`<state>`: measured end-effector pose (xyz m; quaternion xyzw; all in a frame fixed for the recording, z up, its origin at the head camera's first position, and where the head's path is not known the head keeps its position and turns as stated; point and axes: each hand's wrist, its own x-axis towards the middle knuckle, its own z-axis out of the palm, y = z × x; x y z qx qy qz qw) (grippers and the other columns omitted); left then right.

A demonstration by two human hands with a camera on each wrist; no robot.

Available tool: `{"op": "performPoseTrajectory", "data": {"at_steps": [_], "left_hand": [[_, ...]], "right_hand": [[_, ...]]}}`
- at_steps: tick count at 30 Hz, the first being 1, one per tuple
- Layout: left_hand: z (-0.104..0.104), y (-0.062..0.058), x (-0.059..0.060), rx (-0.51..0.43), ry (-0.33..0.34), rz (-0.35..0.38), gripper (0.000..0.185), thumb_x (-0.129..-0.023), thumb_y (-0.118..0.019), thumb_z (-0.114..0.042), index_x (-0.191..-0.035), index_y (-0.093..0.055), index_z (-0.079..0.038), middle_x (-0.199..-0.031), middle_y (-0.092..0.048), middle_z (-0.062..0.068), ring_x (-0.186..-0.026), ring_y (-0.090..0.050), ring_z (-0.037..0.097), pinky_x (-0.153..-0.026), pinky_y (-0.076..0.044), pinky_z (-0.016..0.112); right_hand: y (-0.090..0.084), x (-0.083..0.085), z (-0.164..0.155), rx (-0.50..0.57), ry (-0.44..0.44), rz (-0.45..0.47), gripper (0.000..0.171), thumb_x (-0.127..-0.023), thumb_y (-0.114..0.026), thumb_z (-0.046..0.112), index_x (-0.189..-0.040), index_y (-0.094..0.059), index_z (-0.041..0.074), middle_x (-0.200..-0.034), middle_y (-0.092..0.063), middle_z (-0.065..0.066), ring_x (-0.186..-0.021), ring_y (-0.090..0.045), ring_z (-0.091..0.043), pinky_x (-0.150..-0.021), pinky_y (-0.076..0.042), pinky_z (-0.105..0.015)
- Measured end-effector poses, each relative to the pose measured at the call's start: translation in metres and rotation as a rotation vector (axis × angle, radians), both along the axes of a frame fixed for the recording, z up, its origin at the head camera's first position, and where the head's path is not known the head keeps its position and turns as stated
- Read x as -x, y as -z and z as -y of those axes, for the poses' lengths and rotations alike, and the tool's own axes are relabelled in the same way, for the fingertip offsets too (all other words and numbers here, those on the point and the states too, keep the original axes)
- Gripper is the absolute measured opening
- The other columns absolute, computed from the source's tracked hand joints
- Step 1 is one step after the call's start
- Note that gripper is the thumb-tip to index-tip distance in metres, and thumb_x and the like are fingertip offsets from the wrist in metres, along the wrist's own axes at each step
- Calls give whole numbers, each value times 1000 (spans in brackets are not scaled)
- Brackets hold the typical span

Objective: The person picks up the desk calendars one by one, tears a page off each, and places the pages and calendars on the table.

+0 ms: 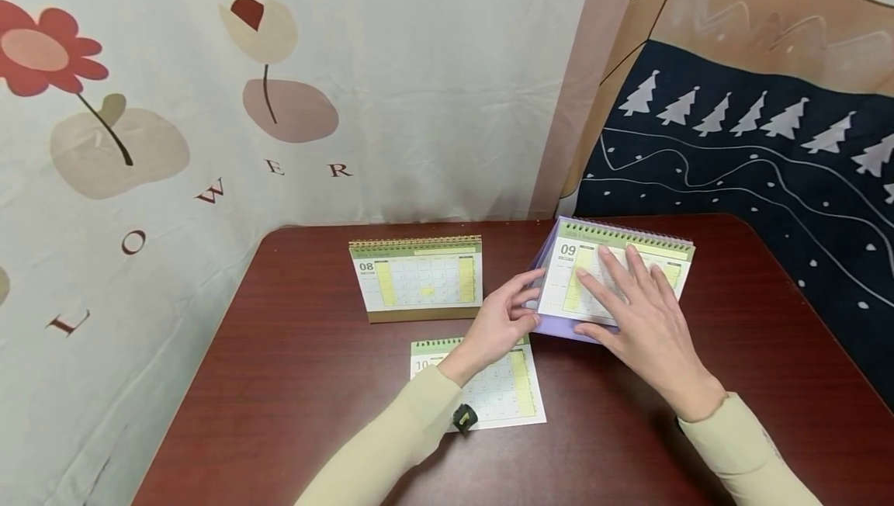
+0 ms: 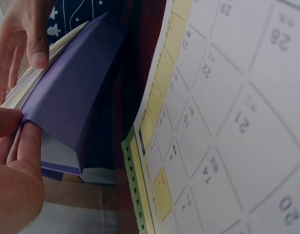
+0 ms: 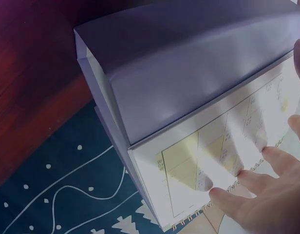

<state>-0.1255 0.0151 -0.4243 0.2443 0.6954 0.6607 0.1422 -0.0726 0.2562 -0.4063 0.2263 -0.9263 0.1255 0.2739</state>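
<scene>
A purple desk calendar, spiral-bound along its top and showing page 09, stands tilted at the right of the table. My left hand pinches its left lower edge. In the left wrist view the thumb lies on top of the purple stand and the fingers are tucked beneath it. My right hand rests on the page with its fingers spread, covering part of the date grid. The right wrist view shows those fingertips over the page, close to the spiral rings.
Left of the hands stands a second desk calendar with a gold base, showing 08. A loose calendar sheet marked 10 lies flat under my left forearm. Printed cloths hang behind the dark red table.
</scene>
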Motion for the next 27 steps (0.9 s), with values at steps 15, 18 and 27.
{"op": "performPoseTrajectory", "data": {"at_steps": [15,18,27], "left_hand": [[0,1,2,-9,15,16,70,-93,-58,16,-155,-46,-12,-141,-61,22,-112,-70,32,-89,-58,27],[1,1,2,-8,15,15,70,-93,-57,16,-156,-46,-12,-141,-61,22,-112,-70,32,-89,-58,27],[2,2,3,-9,5,23,69,-93,-57,15,-155,-47,-13,-140,-61,22,-111,-71,31,-90,-57,27]], "right_hand": [[2,3,1,-14,-2,-16,72,-102,-33,70,-149,-56,20,-166,-33,-15,-155,-19,-42,-119,-16,-68],[2,3,1,-12,-2,-17,72,-102,-33,69,-148,-57,19,-166,-32,-14,-155,-19,-42,-119,-17,-68],[0,3,0,-15,-8,-3,72,-102,-34,70,-147,-59,19,-166,-33,-12,-154,-21,-42,-117,-20,-70]]}}
